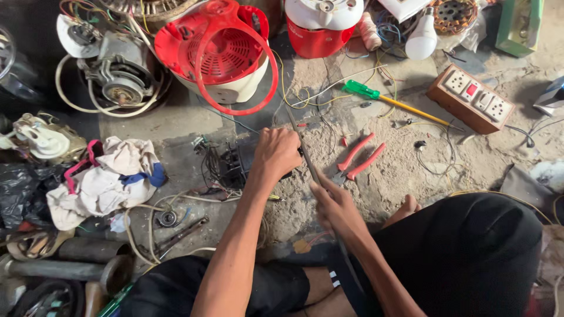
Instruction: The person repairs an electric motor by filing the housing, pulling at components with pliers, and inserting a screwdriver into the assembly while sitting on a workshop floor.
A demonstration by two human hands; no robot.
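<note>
My left hand (277, 151) is closed over the top of a small black motor part (233, 166) with loose wires, which sits on the dusty floor. My right hand (336, 206) grips a long thin dark metal tool (295, 126). The tool runs diagonally from near the red appliance, past my left hand, down toward my lap. Both hands are close together, the right just below and right of the left. My knees in black shorts fill the bottom of the view.
Red-handled pliers (359, 157) lie just right of my hands. A green-handled screwdriver (376, 95) and a wooden socket board (471, 98) lie farther right. A red and white appliance (222, 54), a motor (117, 75), a white bulb (422, 39), rags (106, 179) and pipes (64, 269) crowd around.
</note>
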